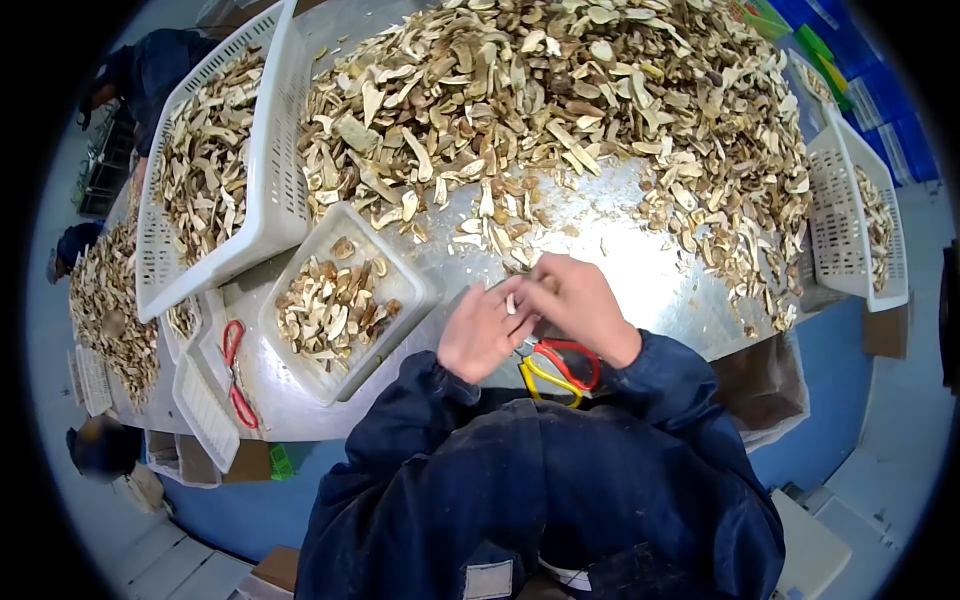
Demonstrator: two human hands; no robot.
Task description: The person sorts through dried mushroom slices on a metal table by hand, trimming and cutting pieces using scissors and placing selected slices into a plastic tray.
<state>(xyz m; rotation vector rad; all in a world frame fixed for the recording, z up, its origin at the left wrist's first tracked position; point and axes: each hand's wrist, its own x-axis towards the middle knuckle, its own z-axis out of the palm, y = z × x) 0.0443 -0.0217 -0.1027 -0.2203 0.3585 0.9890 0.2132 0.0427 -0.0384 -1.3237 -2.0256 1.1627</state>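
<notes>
My left hand (484,330) is palm up near the front of the metal table, with a small pale mushroom slice (511,303) at its fingers. Close against it, my right hand (580,305) has its fingers curled together; what they hold, if anything, is hidden. Scissors with red and yellow handles (562,370) lie just below both hands, partly covered by them. A large heap of dried mushroom slices (520,90) spreads over the table beyond. To the left, a small white tray (392,350) holds more slices.
A tall white basket (280,190) of slices stands at left, another basket (835,210) at right. Red-handled scissors (236,375) lie beside a small white basket (205,415). Co-workers (165,70) are at the far left. An open box (765,385) sits below the table's right edge.
</notes>
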